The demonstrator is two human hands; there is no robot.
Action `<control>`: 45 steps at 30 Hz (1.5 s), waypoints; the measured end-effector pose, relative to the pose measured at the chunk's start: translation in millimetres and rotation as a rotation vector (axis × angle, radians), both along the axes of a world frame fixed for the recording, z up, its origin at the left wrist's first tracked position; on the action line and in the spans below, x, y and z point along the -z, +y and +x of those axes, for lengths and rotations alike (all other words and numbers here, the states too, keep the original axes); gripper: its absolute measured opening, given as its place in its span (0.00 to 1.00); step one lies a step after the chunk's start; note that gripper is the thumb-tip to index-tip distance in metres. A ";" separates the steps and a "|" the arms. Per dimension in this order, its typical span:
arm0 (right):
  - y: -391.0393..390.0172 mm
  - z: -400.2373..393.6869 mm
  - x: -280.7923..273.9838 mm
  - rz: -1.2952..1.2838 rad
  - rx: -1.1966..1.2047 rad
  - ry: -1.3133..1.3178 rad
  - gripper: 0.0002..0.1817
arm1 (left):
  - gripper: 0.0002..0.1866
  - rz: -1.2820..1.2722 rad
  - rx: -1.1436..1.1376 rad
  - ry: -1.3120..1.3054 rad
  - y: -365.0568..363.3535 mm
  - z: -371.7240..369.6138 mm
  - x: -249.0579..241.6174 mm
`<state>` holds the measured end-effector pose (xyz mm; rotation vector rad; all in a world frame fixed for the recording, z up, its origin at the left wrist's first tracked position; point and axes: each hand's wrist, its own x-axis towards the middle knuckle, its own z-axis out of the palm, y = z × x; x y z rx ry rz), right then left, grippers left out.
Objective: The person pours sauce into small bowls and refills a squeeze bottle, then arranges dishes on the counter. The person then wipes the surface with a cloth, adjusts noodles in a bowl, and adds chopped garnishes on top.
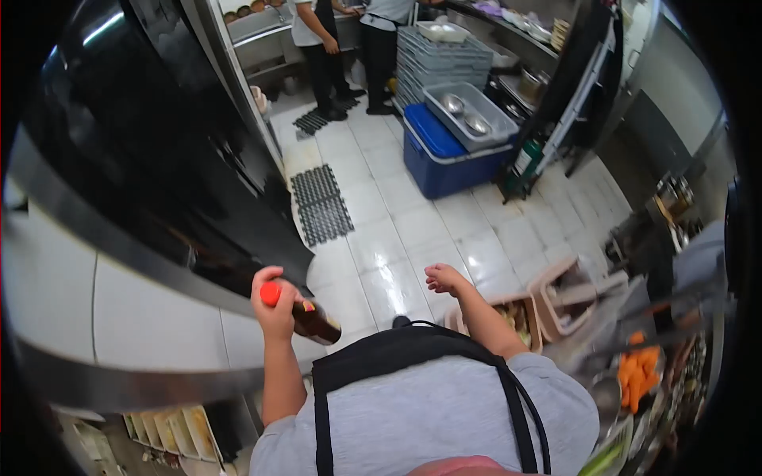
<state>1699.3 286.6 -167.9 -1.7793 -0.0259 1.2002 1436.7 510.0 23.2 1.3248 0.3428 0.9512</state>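
My left hand is closed around a bottle of dark brown liquid with a red cap. The bottle is tilted, its cap end by my thumb and its base pointing to the lower right. To the left of this hand is a tall, glossy black surface. My right hand hangs in front of me above the tiled floor, its fingers loosely curled with nothing visible in them. Beneath my right forearm a bin holds food scraps.
A blue cooler stands ahead with a grey tub of metal bowls on it, beside stacked grey crates. Black mats lie on the white tiles. Two people stand at the back. Orange vegetables sit at right.
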 end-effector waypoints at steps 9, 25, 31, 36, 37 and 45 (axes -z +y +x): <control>258.4 135.5 -37.4 0.291 -0.719 -0.261 0.21 | 0.05 0.027 -0.381 0.074 135.9 111.3 6.0; 566.8 361.1 -130.9 0.532 -0.850 -1.003 0.17 | 0.24 0.743 0.083 0.375 432.7 502.9 53.3; 645.6 507.7 -113.1 0.280 -0.859 -1.041 0.14 | 0.30 0.673 -0.344 0.546 599.0 600.2 10.4; 742.5 615.3 -115.5 0.319 -0.921 -1.001 0.14 | 0.30 0.534 -0.955 0.579 748.8 611.2 -25.1; 764.8 631.4 -115.8 0.350 -0.913 -0.978 0.13 | 0.32 0.566 -1.045 0.586 772.4 611.6 -36.7; 946.5 722.8 -98.1 0.487 -0.752 -0.673 0.13 | 0.38 0.757 -1.379 0.089 925.7 658.1 -76.3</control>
